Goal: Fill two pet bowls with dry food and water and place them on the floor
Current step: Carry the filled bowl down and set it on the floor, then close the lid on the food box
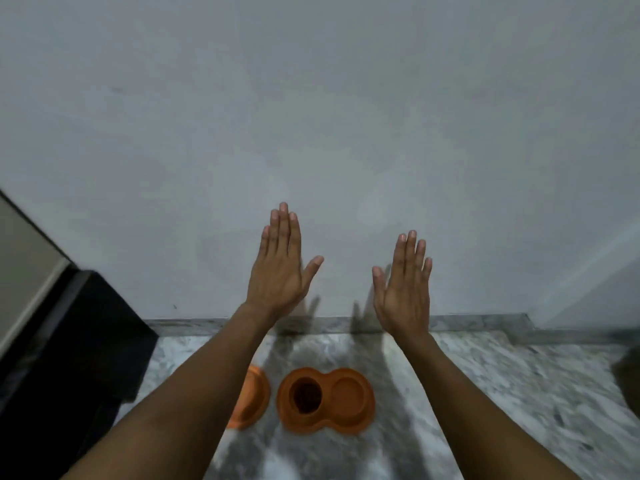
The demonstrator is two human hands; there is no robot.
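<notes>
Now both hands up, flat and spread, palms toward wall: left hand and right hand each w/ grip open, holding nothing. Orange double pet bowl down on marble floor, at 6 o'clock from the hands, well below and apart from both. Long axis running 9-to-3 o'clock. Roughly between the two forearms; neither hand clearly nearer. Left well holding dark dry food; right well looking orange and bare, water or not, can't tell. Second orange bowl just beside at 9 o'clock, mostly hidden behind left forearm, contents unseen. Probably placing step done or nearly so; any further move means reaching down toward 6 o'clock.
</notes>
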